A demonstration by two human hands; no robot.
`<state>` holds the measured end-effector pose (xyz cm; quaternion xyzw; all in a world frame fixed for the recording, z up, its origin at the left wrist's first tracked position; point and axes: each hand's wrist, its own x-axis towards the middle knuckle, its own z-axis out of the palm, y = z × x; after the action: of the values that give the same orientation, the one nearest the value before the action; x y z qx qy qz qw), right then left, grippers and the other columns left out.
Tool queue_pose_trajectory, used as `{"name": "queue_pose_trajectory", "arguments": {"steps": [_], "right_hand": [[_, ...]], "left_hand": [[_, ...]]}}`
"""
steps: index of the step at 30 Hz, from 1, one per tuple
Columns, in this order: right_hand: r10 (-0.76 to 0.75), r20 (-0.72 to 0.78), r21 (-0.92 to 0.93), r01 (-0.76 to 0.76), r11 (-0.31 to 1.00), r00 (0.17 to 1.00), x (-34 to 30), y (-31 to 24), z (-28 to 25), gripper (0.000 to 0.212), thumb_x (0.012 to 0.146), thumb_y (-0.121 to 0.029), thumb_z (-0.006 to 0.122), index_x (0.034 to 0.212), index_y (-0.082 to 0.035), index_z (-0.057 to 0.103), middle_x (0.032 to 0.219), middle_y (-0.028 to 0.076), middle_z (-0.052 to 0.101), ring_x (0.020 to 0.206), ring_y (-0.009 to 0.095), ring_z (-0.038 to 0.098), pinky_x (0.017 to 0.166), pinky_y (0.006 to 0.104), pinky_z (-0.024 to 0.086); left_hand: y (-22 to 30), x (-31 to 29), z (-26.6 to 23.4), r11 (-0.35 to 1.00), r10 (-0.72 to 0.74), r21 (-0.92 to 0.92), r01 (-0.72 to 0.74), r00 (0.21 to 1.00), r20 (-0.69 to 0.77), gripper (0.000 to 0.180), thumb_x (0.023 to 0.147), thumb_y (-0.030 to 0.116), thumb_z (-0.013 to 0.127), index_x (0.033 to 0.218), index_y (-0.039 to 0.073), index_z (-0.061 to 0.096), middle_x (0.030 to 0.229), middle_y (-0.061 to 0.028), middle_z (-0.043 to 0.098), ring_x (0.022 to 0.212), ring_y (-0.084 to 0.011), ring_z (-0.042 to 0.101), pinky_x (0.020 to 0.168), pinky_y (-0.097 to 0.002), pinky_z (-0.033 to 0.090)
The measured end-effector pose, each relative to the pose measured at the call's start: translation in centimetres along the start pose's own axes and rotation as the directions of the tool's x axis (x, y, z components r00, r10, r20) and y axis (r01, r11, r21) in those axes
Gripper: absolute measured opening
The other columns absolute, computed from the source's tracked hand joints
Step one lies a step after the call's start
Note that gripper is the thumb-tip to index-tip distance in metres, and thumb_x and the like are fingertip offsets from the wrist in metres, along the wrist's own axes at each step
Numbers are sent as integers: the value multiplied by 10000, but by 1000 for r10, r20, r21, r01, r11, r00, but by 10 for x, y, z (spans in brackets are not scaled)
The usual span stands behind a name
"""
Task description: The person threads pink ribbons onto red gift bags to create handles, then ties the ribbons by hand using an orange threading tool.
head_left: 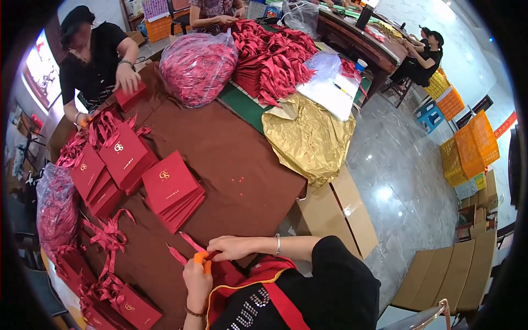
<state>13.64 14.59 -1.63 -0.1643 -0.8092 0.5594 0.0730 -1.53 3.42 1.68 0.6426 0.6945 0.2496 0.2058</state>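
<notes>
At the near edge of the brown tabletop (250,212), the left hand (197,279) and right hand (234,248) meet, both closed on a red ribbon (190,241), apparently mid-work. Ribboned bags (122,157) at left look done; a fanned central stack (172,186) shows no ribbons, perhaps remaining. The held ribbon looks narrow and satiny, ends loose.

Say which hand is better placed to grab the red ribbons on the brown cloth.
Probably the left hand: it is nearer those red ribbons, the right hand farther off; both look occupied.
</notes>
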Motion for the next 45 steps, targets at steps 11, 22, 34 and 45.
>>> {"name": "queue_pose_trajectory", "arguments": {"steps": [11, 22, 34, 45], "right_hand": [[109, 11, -54, -108, 993, 994, -1, -11, -1, 278, 826, -274, 591, 968, -35, 582, 988, 158, 573, 971, 346, 558, 814, 426, 446], [178, -63, -62, -182, 981, 982, 1, -18, 19, 378, 808, -417, 589, 951, -71, 640, 981, 150, 615, 961, 336, 581, 806, 438, 463], [141, -198, 36, -137, 990, 970, 0, -19, 10, 225, 778, -214, 690, 885, -24, 633, 835, 107, 578, 751, 274, 578, 666, 347, 460], [50, -206, 91, -32, 995, 977, -3, -24, 20, 125, 754, -74, 712, 820, -2, 634, 807, 58, 562, 702, 148, 529, 605, 262, 411]], "left_hand": [[-12, 25, -37, 922, -241, -236, 306, 932, 270, 117, 802, 86, 632, 870, -6, 656, 716, -137, 598, 615, -230, 577, 548, -324, 432], [-33, 11, -32, 968, -110, -165, 186, 915, 387, 147, 807, 108, 605, 885, -7, 651, 808, -178, 647, 740, -316, 631, 663, -369, 484], [-48, 43, -34, 839, -101, -395, 374, 820, 563, 223, 811, 108, 548, 949, -29, 657, 776, -143, 661, 713, -143, 587, 650, -287, 456], [-43, 53, -47, 827, -32, -348, 441, 656, 754, 241, 778, 217, 605, 848, -6, 666, 581, 17, 511, 547, -73, 448, 491, -252, 335]]}}
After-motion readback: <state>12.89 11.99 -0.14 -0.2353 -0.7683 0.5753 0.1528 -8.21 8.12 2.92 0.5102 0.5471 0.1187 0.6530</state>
